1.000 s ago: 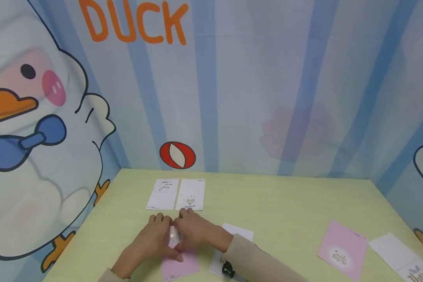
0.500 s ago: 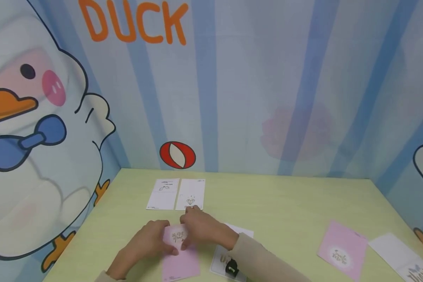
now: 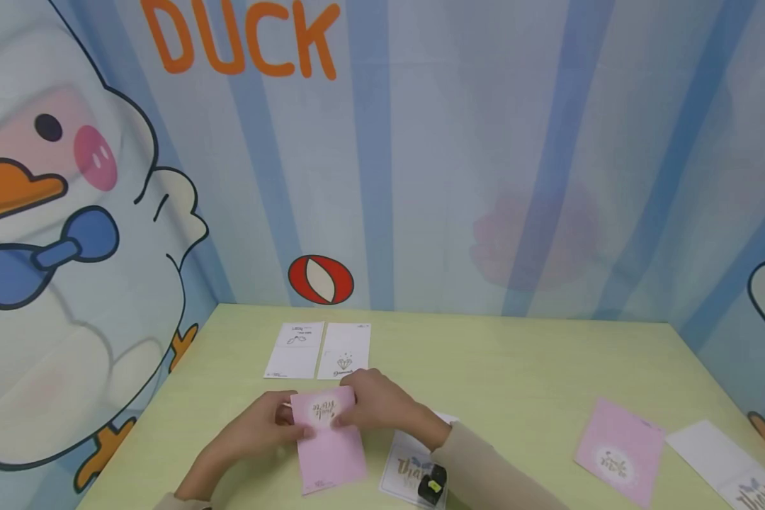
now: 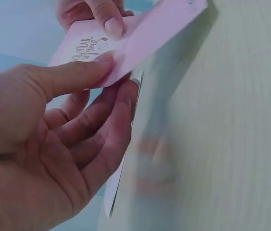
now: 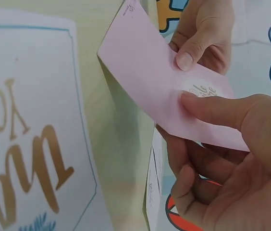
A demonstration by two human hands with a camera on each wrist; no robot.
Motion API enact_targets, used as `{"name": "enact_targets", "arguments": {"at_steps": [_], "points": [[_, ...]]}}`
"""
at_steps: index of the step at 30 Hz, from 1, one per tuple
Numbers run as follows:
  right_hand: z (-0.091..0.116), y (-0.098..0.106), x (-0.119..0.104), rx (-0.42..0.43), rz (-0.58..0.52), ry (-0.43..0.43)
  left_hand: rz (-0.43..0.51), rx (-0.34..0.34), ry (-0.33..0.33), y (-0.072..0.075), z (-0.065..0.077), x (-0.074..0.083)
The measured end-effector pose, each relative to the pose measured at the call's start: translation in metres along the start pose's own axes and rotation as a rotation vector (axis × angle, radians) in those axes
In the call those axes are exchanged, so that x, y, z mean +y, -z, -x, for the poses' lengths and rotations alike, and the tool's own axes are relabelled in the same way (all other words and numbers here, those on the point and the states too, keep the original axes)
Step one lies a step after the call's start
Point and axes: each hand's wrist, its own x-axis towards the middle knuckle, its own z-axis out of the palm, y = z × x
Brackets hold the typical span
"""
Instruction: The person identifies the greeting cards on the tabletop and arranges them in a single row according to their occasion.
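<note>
A pink greeting card [image 3: 330, 453] with gold lettering on a pale patch is held between both hands, bent across its middle. My left hand [image 3: 257, 426] pinches its left edge, thumb on the printed face and fingers behind. On the opposite edge my right hand [image 3: 380, 401] grips it the same way. In the left wrist view, the left thumb presses on the pink card [image 4: 145, 36] near the bend. The right wrist view shows the card [image 5: 140, 79] raised at an angle, its lower part sloping towards the table.
Two white cards [image 3: 295, 350] lie side by side at the back left. A white "thank you" card [image 3: 398, 460] lies partly under the right forearm. Farther right are another pink card [image 3: 621, 450] and a white card [image 3: 717, 453] on the pale yellow table [image 3: 516, 397]. A printed curtain [image 3: 446, 177] stands behind.
The hands have moved apart to the card's two edges and lifted it slightly, uncovering its gold lettering. The right forearm has shifted right, showing more of the "thank you" card.
</note>
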Motion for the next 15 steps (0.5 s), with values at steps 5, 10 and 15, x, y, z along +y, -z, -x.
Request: {"name": "enact_targets", "arguments": {"at_steps": [5, 10, 15], "points": [[0.002, 0.005, 0.006, 0.041, -0.106, -0.017, 0.104, 0.005, -0.039, 0.004, -0.003, 0.003], [0.006, 0.01, 0.013, 0.096, -0.264, -0.061, 0.16, 0.048, -0.025, 0.004, -0.007, 0.008], [0.012, 0.016, 0.02, 0.119, -0.438, -0.107, 0.192, 0.126, 0.006, 0.003, -0.011, 0.017]]}}
